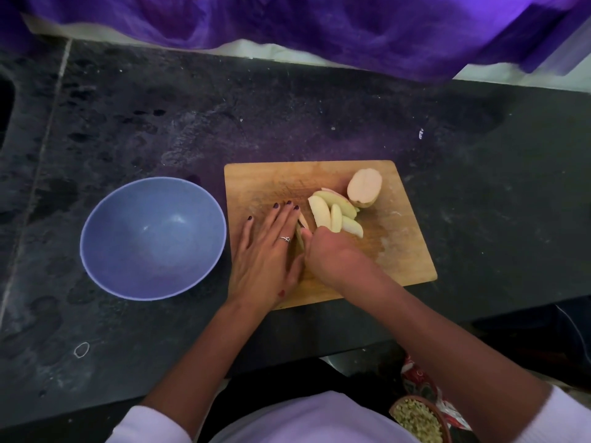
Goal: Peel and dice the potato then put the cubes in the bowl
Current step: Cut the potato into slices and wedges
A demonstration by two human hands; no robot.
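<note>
Slices (332,215) are fanned on the board (409,251) beside the half potato (364,188). Strips are pressed by the flat left hand (270,251); right hand (329,254) is curled, its contents hidden. Risk: fingertips nicked if a blade is there. Bowl (153,238) is unfilled.

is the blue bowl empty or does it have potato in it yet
Empty: the blue bowl shows only its bare inside, while the potato slices and the potato half lie on the cutting board.

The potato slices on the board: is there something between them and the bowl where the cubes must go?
Yes. The left hand lies flat on the cutting board, between the potato slices and the blue bowl. The counter between board and bowl shows nothing else.
</note>
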